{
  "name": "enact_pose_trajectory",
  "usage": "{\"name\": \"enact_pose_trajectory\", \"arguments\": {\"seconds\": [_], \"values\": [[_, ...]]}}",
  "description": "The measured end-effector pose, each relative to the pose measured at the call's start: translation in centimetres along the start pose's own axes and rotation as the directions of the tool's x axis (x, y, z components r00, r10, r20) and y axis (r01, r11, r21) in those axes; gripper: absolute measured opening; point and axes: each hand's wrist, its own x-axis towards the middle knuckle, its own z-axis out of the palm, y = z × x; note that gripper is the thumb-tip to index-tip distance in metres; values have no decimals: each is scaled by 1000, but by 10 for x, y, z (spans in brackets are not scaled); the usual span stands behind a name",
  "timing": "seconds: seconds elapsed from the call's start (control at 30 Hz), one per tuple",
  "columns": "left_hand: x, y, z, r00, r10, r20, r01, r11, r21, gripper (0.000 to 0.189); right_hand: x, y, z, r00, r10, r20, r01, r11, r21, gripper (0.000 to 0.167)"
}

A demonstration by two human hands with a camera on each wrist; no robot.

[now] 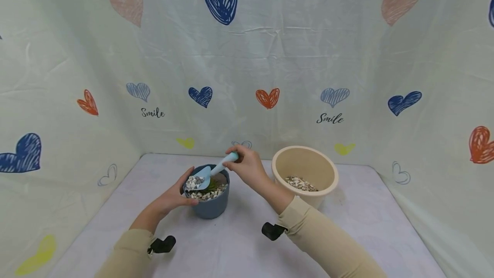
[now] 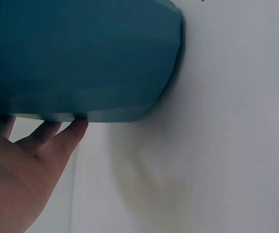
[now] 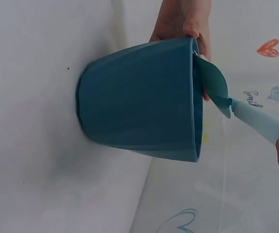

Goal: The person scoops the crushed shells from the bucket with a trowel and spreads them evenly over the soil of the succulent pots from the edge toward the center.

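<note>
A blue flowerpot [image 1: 210,209] stands on the table, with pale stone chips [image 1: 208,194] and a bit of green plant [image 1: 212,185] inside. My left hand [image 1: 170,199] grips its left side, thumb at the near rim and fingers round the far side. In the left wrist view those fingers [image 2: 64,138] lie along the wall of the pot. My right hand [image 1: 248,167] pinches the handle end of a light blue hand trowel [image 1: 219,168]. Its blade, bearing a heap of chips [image 1: 194,182], tilts down into the left part of the pot's mouth, also seen in the right wrist view.
A larger cream pot [image 1: 303,153] stands to the right, beyond my right forearm, with more stone chips [image 1: 301,183] at its bottom. A pale cloth covers the table [image 1: 231,252]. Behind it hangs a white curtain [image 1: 293,63] printed with hearts.
</note>
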Motion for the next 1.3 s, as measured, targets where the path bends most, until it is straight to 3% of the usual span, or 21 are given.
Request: {"name": "enact_pose_trajectory", "arguments": {"seconds": [0.53, 0.97, 1.3], "values": [[-5, 4, 16, 991, -91, -101, 97, 994, 50, 119, -4, -12, -4, 997, -68, 45, 73, 990, -117, 23], [-7, 10, 24, 988, -96, -119, 99, 995, 26, 122, -1, -12, -5, 994, -102, 36, 106, 984, -146, 24], [-12, 12, 31, 984, -103, -145, 106, 994, 13, 122, -4, -14, -7, 984, -168, 54, 176, 968, -178, 23]]}}
